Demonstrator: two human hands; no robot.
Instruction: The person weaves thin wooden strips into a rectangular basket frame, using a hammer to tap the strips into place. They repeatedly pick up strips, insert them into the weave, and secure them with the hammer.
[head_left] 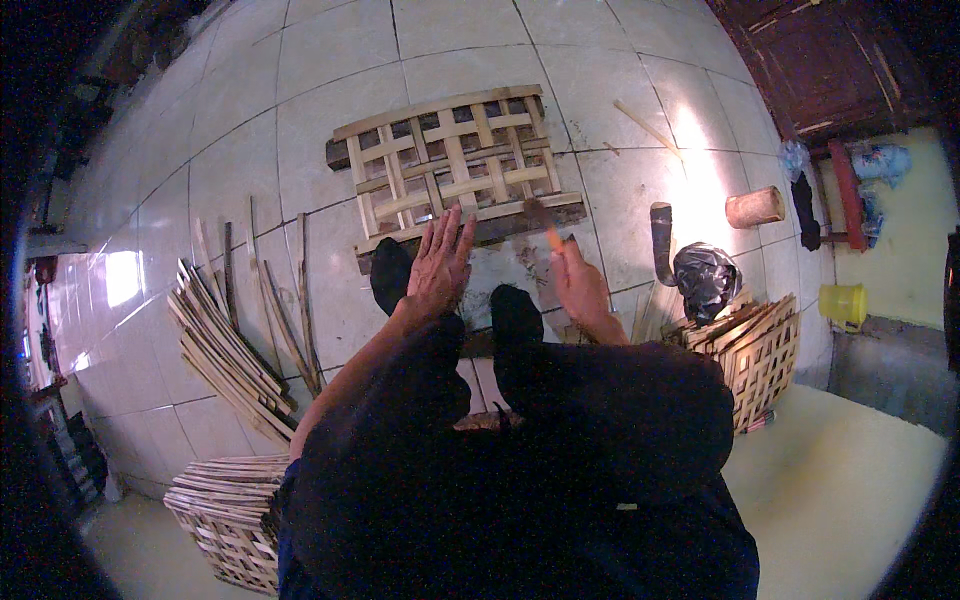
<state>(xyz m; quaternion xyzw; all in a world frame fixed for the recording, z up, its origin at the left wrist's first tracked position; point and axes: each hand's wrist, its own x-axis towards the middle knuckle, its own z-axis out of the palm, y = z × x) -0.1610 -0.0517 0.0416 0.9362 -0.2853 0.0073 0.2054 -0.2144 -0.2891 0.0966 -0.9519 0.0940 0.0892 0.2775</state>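
- the pale woven bamboo lattice panel (pixel 455 165), a flat grid of split strips nailed over dark cross battens, lies on the white tiled floor (pixel 250 150) just beyond both hands, on the far side of the person's feet.
- its long axis runs left to right, tilted a little so the right end sits farther away; the near edge batten passes right under the fingertips.
- the left hand (pixel 437 262) is spread flat and wide, fingers fanned, palm down, holding nothing; its fingertips reach the near edge of the panel and look to be touching it or just above it.
- the right hand (pixel 577 280) is closed around a small hammer with an orange handle and dark head (pixel 545 222); the head points far, at the near right stretch of the panel's edge.
- of the two, the left hand is nearer the panel's middle, the right hand nearer its right end.
- two dark-socked feet (pixel 515 325) rest on the floor just near of the panel, between the arms.
- to the left, a loose bundle of split bamboo strips (pixel 225 350) lies well apart from the panel.
- near left stands a finished woven bamboo crate (pixel 225 520); right stands another bamboo crate (pixel 755 360), with a black plastic bag (pixel 705 278) beside it.
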